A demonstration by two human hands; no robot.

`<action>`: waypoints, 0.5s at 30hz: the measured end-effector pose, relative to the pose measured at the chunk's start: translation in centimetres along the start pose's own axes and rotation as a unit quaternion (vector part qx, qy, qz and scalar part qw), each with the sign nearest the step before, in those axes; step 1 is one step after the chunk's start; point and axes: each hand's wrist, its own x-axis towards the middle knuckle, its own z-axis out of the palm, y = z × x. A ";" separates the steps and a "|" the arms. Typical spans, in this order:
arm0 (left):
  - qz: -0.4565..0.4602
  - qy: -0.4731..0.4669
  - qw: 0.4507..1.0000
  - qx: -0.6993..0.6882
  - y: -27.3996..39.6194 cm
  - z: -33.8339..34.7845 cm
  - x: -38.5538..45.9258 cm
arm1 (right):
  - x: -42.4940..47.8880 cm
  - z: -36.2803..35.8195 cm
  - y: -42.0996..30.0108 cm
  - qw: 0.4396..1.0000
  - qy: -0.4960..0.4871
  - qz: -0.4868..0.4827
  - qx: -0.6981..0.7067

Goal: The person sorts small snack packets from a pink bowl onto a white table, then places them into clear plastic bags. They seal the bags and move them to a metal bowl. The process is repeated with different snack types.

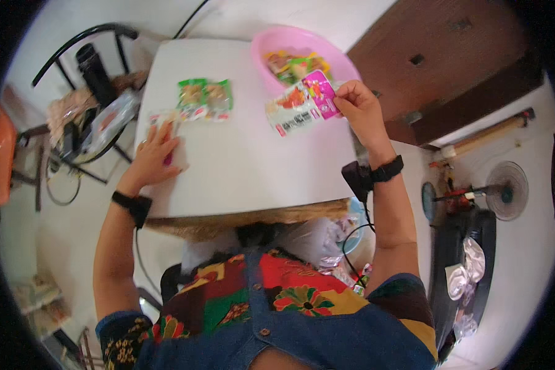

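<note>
Between its thumb and fingers, my right hand [360, 108] pinches the pink end of a white and pink snack packet [300, 104], held over the right side of the white table [259, 171]. My left hand [157, 159] lies with fingers spread on another light packet [162, 118] near the table's left edge and covers most of it; a bit of pink shows by the fingers. Two green and clear packets [192, 97] lie side by side just beyond it. Behind the held packet, a pink plastic basin [268, 44] contains several green and yellow packets [300, 67].
A black metal chair [85, 34] at the left bears a dark bottle [95, 74] and a plastic bag [113, 120]. Below the table's near edge are plastic bags [326, 238] and a blue basin [356, 231]. A fan [506, 190] stands at the right. Cables hang from both wrist straps.
</note>
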 end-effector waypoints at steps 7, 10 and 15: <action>0.013 -0.017 1.000 0.021 5.4 0.2 -5.1 | -4.6 7.7 5.7 0.984 -0.152 0.082 -0.047; -0.002 -0.003 1.000 0.020 7.1 0.3 -6.6 | -4.2 9.6 8.6 0.962 -0.080 -0.110 -0.237; 0.022 0.092 0.988 -0.120 4.3 0.7 -7.6 | -7.2 13.2 8.5 0.933 -0.040 -0.139 -0.330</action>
